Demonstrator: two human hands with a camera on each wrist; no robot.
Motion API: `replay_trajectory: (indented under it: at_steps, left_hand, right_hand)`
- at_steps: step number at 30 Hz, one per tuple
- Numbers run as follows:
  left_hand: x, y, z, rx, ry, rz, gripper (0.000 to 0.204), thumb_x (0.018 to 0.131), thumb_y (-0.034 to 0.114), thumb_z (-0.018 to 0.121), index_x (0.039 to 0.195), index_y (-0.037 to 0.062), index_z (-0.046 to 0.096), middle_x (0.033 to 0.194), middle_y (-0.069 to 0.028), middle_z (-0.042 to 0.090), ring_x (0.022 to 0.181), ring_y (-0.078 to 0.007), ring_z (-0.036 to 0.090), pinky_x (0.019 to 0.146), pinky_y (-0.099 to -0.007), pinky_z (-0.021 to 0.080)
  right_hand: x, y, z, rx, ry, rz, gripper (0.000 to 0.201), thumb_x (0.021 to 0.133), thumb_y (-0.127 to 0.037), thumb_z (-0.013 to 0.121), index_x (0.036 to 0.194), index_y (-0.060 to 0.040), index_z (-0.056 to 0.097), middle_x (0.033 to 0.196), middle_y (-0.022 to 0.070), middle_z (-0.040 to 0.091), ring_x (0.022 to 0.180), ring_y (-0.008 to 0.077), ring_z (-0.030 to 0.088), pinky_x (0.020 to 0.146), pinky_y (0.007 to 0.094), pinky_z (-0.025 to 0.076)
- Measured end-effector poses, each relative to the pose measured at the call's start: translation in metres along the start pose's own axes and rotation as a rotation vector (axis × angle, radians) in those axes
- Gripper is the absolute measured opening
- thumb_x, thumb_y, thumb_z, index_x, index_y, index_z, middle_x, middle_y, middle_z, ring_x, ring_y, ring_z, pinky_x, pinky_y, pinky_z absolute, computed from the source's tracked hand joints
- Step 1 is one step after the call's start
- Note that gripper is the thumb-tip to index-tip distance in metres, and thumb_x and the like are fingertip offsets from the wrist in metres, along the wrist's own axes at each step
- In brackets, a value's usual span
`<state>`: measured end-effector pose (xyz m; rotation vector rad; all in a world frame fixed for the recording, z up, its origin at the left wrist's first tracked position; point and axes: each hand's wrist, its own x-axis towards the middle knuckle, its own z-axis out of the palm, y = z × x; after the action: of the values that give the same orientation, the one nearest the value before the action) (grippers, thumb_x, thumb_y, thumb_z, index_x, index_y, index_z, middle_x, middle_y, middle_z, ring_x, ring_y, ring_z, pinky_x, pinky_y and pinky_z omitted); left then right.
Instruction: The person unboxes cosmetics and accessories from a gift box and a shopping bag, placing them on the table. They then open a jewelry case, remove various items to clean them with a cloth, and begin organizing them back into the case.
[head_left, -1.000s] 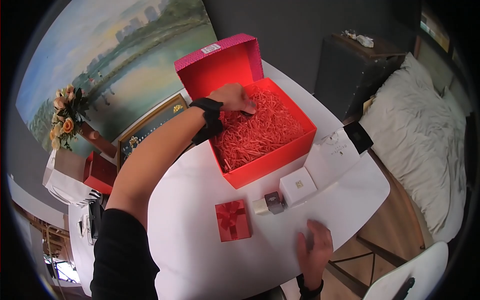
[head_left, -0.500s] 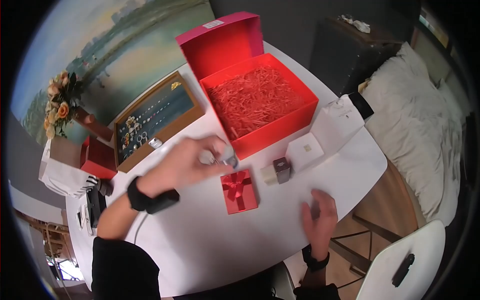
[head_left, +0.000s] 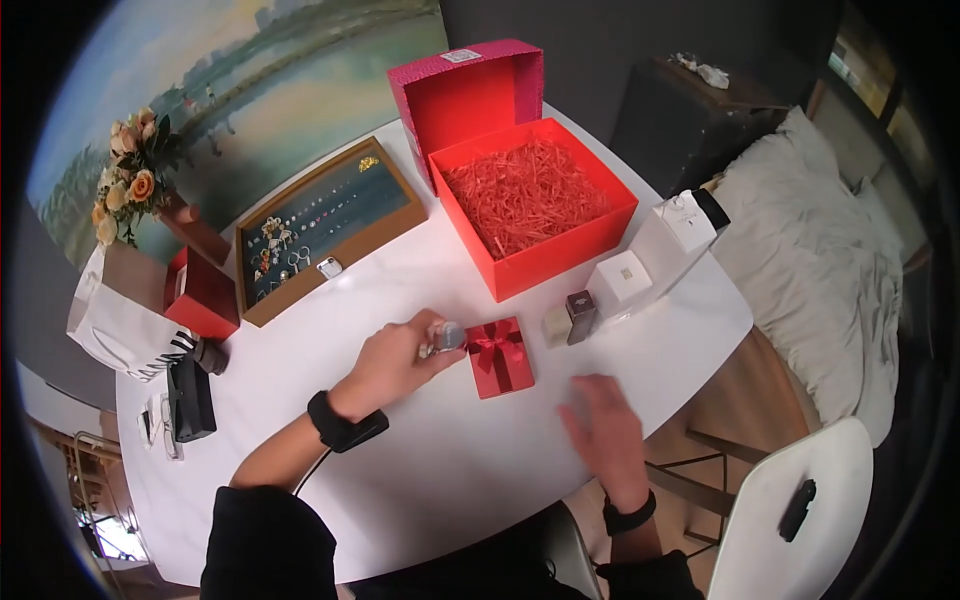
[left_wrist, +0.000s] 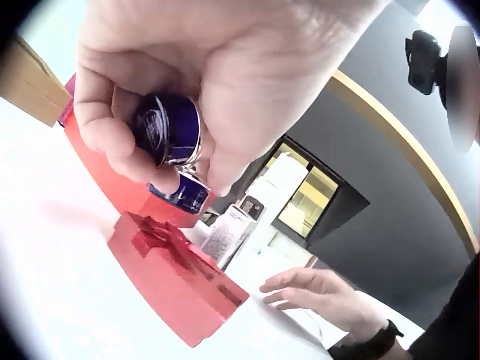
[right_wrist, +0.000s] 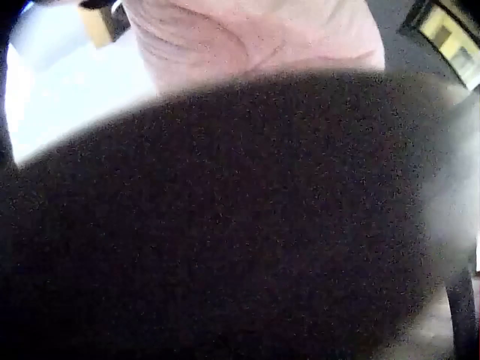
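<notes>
My left hand (head_left: 388,362) pinches a small blue-and-silver round container (head_left: 449,337) over the white table. In the left wrist view two dark-blue glossy parts with silver edges show between its fingers and thumb; whether they are one piece I cannot tell. Right beside these fingertips lies a small red gift box (head_left: 503,368) with a ribbon bow. My right hand (head_left: 607,432), slightly blurred, is to the right of the gift box with fingers extended and holds nothing. In the right wrist view a dark shape covers most of the picture, with part of the palm (right_wrist: 255,37) above it.
A large red box (head_left: 560,245), lid raised, holds red shredded paper (head_left: 525,195). To the right stand a small dark box (head_left: 580,316), a cream block (head_left: 557,325) and white boxes (head_left: 622,280). Left lie a framed jewellery display (head_left: 335,225), a red box (head_left: 205,300) and a paper bag (head_left: 120,310).
My left hand was in the shredded paper, came out with the small round container and moved toward me beside the gift box. The right hand moved slightly left. The head view shifted.
</notes>
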<state>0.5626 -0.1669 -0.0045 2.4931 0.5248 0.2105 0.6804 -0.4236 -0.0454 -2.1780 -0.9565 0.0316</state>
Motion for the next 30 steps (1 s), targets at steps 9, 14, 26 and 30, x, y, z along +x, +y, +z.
replay_trajectory:
  at_steps: [9, 14, 26, 30]
  left_hand:
    - [-0.026, -0.010, 0.028, -0.103, -0.182, -0.041, 0.041, 0.081, 0.035, 0.070, 0.101, 0.0020, 0.055, 0.073, -0.0105, 0.063, 0.067, -0.0268, 0.064, 0.064, -0.0365, 0.051]
    - [-0.016, -0.004, 0.048, -0.046, -0.118, 0.002, 0.047, 0.083, 0.044, 0.065, 0.104, 0.0043, 0.053, 0.071, -0.0104, 0.062, 0.068, -0.0303, 0.064, 0.061, -0.0404, 0.050]
    - [-0.018, 0.022, 0.063, -0.200, -0.222, 0.133, 0.037, 0.082, 0.028, 0.069, 0.105, 0.0029, 0.053, 0.080, -0.0136, 0.064, 0.075, -0.0311, 0.065, 0.066, -0.0393, 0.051]
    - [-0.015, 0.023, 0.080, -0.304, -0.215, 0.157, 0.038, 0.083, 0.027, 0.070, 0.106, 0.0018, 0.053, 0.078, -0.0099, 0.062, 0.069, -0.0237, 0.064, 0.065, -0.0333, 0.051]
  right_hand:
    - [0.003, -0.051, -0.023, -0.232, -0.565, -0.285, 0.053, 0.079, -0.026, 0.068, 0.124, -0.0077, 0.048, 0.132, 0.0195, 0.041, 0.097, 0.0376, 0.058, 0.078, 0.0418, 0.052]
    - [0.022, -0.056, 0.013, -0.385, -0.455, -0.303, 0.067, 0.073, -0.027, 0.072, 0.131, -0.0111, 0.042, 0.131, 0.0197, 0.041, 0.094, 0.0360, 0.059, 0.075, 0.0427, 0.053]
    - [0.020, -0.047, 0.011, -0.060, -0.389, -0.273, 0.061, 0.077, -0.015, 0.068, 0.132, -0.0080, 0.041, 0.118, 0.0141, 0.054, 0.101, 0.0324, 0.058, 0.080, 0.0398, 0.050]
    - [0.022, -0.035, 0.020, -0.066, -0.347, -0.261, 0.052, 0.077, -0.011, 0.067, 0.125, -0.0067, 0.048, 0.109, 0.0117, 0.057, 0.094, 0.0306, 0.059, 0.078, 0.0381, 0.050]
